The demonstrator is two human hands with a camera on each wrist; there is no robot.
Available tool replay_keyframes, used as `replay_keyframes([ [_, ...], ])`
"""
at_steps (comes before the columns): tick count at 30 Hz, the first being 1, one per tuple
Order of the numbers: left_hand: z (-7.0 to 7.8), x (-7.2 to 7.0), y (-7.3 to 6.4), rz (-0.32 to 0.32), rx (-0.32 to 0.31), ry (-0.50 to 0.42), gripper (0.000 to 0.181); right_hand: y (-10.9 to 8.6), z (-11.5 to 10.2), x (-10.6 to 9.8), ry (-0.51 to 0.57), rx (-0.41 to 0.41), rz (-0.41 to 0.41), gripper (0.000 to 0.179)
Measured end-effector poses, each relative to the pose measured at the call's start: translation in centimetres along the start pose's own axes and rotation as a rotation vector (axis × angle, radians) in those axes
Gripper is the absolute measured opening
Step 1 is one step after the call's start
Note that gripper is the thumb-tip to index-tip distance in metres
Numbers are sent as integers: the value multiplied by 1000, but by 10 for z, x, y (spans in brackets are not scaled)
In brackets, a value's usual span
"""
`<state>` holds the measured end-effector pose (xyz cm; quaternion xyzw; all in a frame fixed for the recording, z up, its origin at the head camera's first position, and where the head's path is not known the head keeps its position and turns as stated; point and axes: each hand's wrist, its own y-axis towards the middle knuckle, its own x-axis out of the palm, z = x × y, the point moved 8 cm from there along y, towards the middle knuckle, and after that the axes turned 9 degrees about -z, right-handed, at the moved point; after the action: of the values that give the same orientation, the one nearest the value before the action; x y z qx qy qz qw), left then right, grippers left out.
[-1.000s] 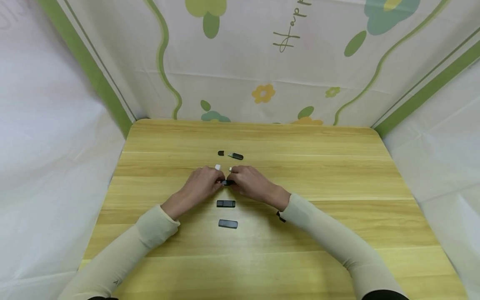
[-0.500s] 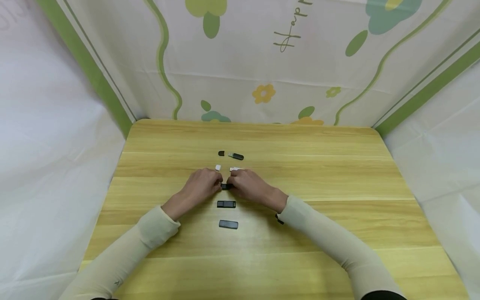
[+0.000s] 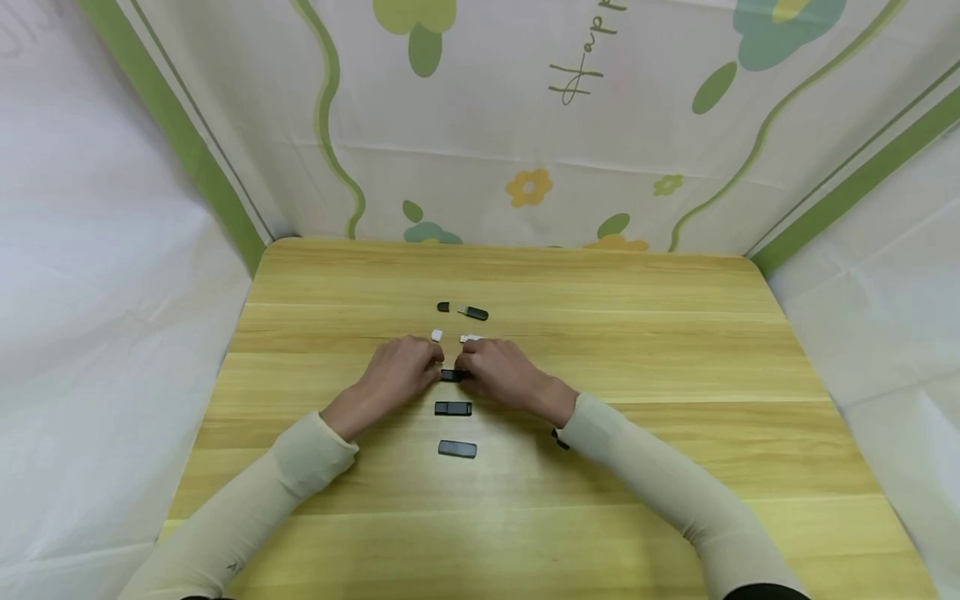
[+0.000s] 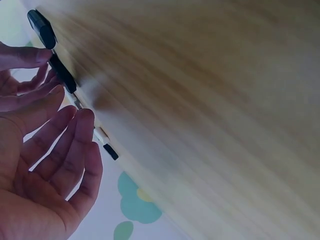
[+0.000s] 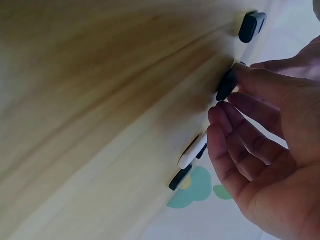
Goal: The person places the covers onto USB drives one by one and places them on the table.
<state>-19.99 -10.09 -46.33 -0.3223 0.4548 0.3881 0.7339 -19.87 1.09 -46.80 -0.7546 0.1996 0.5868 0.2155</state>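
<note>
Between the two hands lies a black USB stick (image 3: 452,376), low over the wooden table. My right hand (image 3: 502,375) pinches its right end; in the right wrist view the thumb overlaps the dark stick (image 5: 226,86), while the other fingers are bent loosely. At the stick's left end is my left hand (image 3: 401,371), fingers relaxed and parted, with thumb and fingertips close to it in the left wrist view. Just beyond the hands are a white USB stick (image 3: 471,338), partly hidden by the right hand, and its separate white cap (image 3: 437,335).
Farther back lies an uncapped black USB stick (image 3: 476,313) beside its black cap (image 3: 443,307). Nearer the person are another black USB stick (image 3: 453,408) and a dark grey one (image 3: 457,449). A printed cloth (image 3: 480,125) hangs behind the table's far edge (image 3: 510,247).
The black USB stick has come down slightly toward the person, between the hands. The left fingers have drawn back a little from it, and more of the white stick shows.
</note>
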Motion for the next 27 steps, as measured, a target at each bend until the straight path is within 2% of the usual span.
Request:
replay_keyframes([
  [7,-1,-2,0,-10,-12,-16,12,-5,10,-9,-11,2,66,10],
  [12,-3,-4,0,-10,-31,-24,15,-6,20,-15,-23,12,84,13],
  [17,-6,-8,2,17,-34,-31,17,-7,31,-20,-5,40,90,21],
  [27,-18,-14,6,67,-72,-73,22,-3,50,-19,-2,94,84,12],
])
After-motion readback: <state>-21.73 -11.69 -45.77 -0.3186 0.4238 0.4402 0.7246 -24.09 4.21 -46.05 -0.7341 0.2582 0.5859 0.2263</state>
